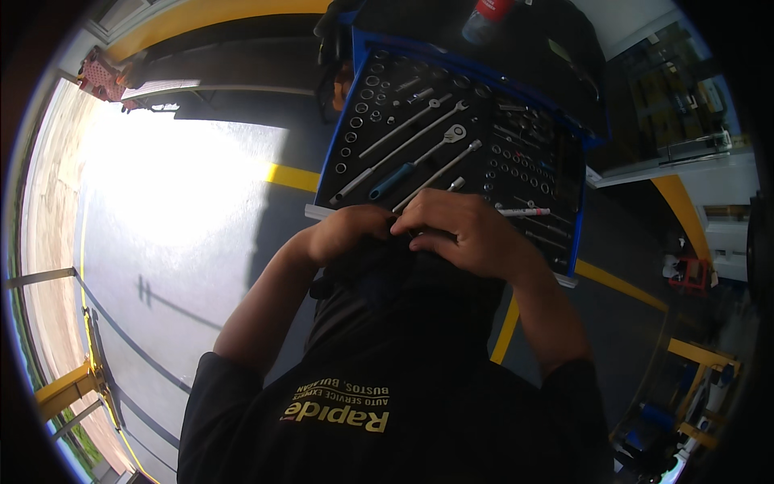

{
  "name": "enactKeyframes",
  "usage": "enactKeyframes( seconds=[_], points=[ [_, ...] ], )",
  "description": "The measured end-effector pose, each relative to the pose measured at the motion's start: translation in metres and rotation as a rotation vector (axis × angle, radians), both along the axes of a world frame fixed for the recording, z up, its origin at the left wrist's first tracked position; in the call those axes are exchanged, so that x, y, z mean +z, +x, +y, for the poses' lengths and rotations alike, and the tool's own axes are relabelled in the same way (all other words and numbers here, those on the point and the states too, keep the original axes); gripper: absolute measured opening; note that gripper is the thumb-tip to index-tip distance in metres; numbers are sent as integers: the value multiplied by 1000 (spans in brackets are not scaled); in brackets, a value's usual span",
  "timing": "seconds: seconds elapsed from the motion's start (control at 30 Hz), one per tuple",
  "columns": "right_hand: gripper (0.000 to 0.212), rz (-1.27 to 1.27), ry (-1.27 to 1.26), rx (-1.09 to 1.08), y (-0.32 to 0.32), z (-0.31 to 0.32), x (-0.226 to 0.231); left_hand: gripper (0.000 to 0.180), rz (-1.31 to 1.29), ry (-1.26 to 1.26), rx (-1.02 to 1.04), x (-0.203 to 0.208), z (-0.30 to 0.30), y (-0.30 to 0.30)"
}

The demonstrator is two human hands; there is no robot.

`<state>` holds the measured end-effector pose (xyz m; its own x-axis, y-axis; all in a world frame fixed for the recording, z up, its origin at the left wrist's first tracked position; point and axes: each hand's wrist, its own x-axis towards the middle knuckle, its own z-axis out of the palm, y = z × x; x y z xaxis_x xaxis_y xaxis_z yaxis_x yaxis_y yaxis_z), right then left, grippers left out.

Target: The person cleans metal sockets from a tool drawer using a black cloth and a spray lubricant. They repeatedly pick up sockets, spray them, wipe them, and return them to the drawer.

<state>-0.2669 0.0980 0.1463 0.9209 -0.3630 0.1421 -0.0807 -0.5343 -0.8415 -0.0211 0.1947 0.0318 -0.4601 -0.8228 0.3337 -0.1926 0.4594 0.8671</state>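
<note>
My left hand (348, 232) and my right hand (458, 226) meet close to my body, just in front of the open tool drawer (326, 181). Both have their fingers curled inward. Something dark is between them, but it blends with my black shirt and I cannot make it out. Beyond my fingers, a ratchet with a blue handle (391, 182) lies in the drawer's black lining beside several long bars. A slim white stick with a red band (528, 212) shows just past my right hand; whether it touches the hand is unclear.
Rows of sockets (356, 123) line the drawer's left side, with smaller sockets (524, 172) at the right. A bottle with a red label (482, 22) stands on the black cabinet top (548, 48). Yellow lines (292, 176) cross the grey floor, and a red stand (688, 277) is at right.
</note>
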Motion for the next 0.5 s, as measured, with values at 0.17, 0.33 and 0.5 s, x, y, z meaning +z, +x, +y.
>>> enactKeyframes(
  seconds=[0.17, 0.33, 0.5],
  points=[
    [31, -136, 87, 1, -6, -6, 10, 26, 439, 725, 124, 25, 7, -5],
    [31, -265, 217, -60, -12, -11, 6, 36, 847, 1181, 223, 55, 2, -10],
    [30, -346, 243, -122, -15, -11, 8, 45, 591, 516, 297, 52, -8, -11]
  ],
)
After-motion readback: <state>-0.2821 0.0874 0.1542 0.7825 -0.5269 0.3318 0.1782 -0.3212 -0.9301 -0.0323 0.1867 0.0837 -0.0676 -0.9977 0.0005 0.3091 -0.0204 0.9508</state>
